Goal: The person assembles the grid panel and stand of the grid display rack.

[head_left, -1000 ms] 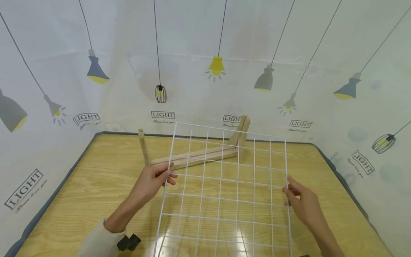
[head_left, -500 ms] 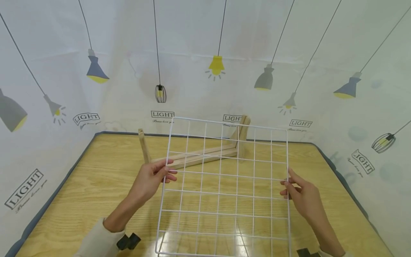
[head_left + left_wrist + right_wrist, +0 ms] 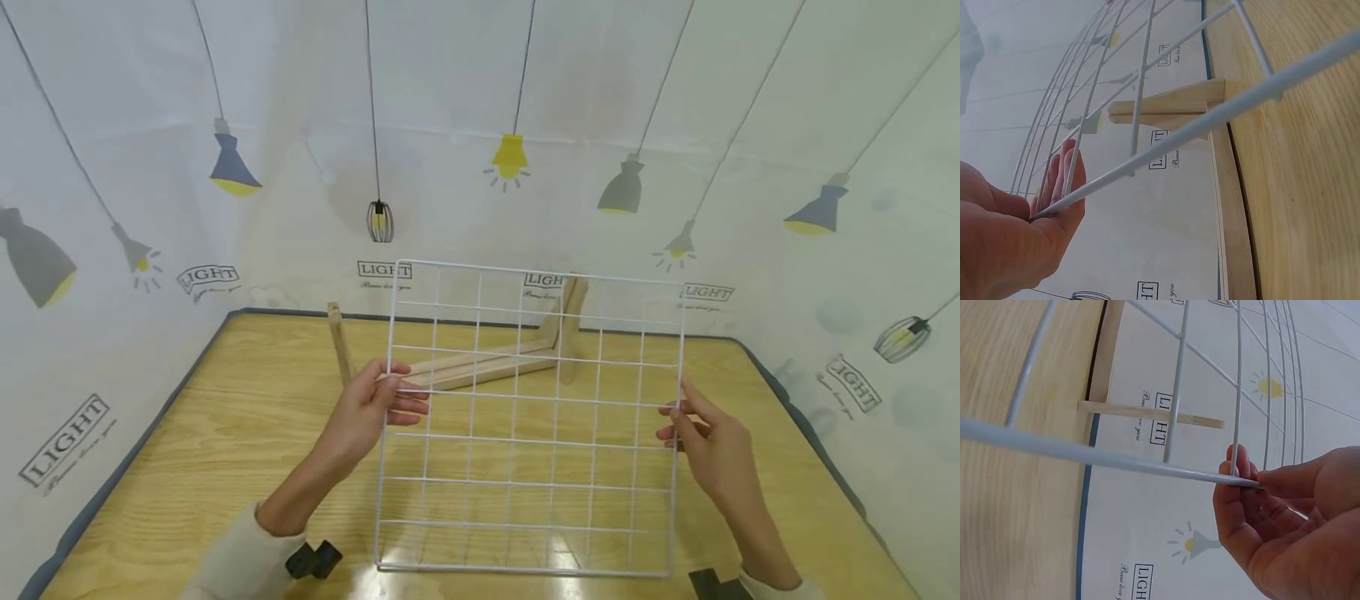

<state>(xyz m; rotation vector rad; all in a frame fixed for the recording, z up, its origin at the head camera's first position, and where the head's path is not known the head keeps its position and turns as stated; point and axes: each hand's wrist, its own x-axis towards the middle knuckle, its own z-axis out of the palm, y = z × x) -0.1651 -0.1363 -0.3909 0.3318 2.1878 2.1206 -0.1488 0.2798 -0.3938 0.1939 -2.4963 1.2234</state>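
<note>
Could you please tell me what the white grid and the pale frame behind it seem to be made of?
White grid: probably metal wire with a smooth coating, as its thin bars look evenly coloured. Pale frame: apparently bare wood, matte, from its tan colour and squared lengths.

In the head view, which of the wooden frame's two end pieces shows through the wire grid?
The right end piece, mostly behind the upper part of the white wire grid; the left end piece shows outside the grid, beyond its left edge.
</note>
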